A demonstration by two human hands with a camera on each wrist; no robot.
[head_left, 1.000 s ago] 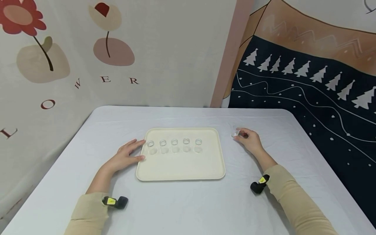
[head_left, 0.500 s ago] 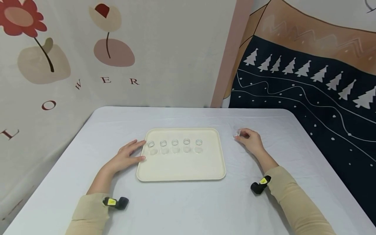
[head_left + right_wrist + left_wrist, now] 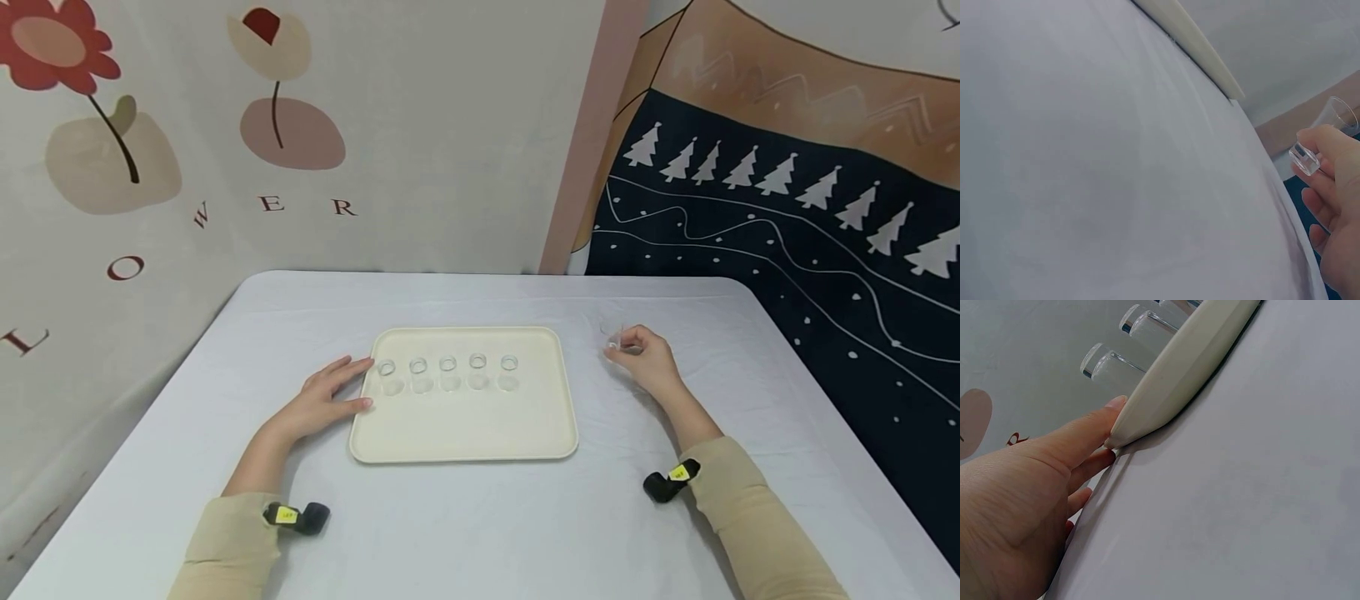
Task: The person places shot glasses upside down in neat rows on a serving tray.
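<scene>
My left hand (image 3: pixel 318 402) rests at the left edge of a cream tray (image 3: pixel 465 433), thumb and forefinger spread apart and touching its rim. On the tray stands a row of several small clear shot glasses (image 3: pixel 447 375), their thick bases uppermost. Two of these glasses show plainly beyond the rim in the left wrist view. To the tray's right, above the cloth, my right hand (image 3: pixel 647 360) pinches another clear shot glass (image 3: pixel 1305 159) near its thick base between thumb and fingers. This one has its wide mouth upward and looks empty.
A white cloth (image 3: pixel 480 533) covers the table. Behind it hangs a pale curtain (image 3: pixel 450 125) with printed flowers and letters. A dark blue fabric with white trees (image 3: pixel 750 225) hangs at the right.
My right hand has shifted slightly to the right with the shot glass. My left hand, the tray and the row of glasses hold their places.
</scene>
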